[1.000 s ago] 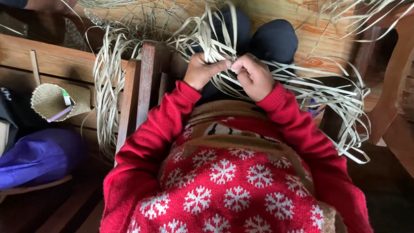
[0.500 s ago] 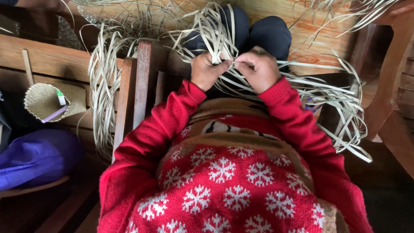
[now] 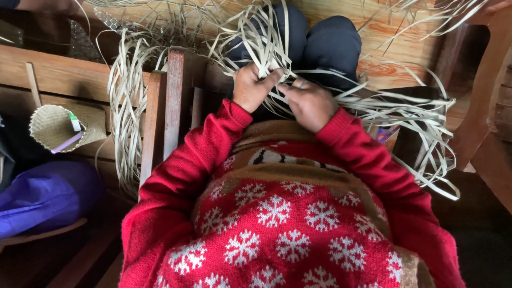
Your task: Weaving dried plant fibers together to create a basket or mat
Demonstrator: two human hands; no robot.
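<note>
I sit with dark-trousered knees (image 3: 320, 42) together, wearing a red sweater with white snowflakes. My left hand (image 3: 252, 85) pinches a bundle of pale flat straw strips (image 3: 266, 48) on my lap. My right hand (image 3: 308, 102) grips more of the same strips just to the right, fingertips nearly touching the left hand. Long loose strips (image 3: 416, 122) fan out over my right thigh and hang down toward the floor. Whatever woven piece lies under my hands is hidden.
A wooden chair arm (image 3: 173, 101) stands at my left with more strips (image 3: 125, 106) draped over it. Beyond it sit a small woven cone-shaped basket (image 3: 53, 128) holding pens and a purple cloth (image 3: 45, 194). Another wooden chair (image 3: 488, 106) is at the right.
My hands have shifted slightly apart along the strips, the right hand sliding lower and rightward. The view has tilted a little.
</note>
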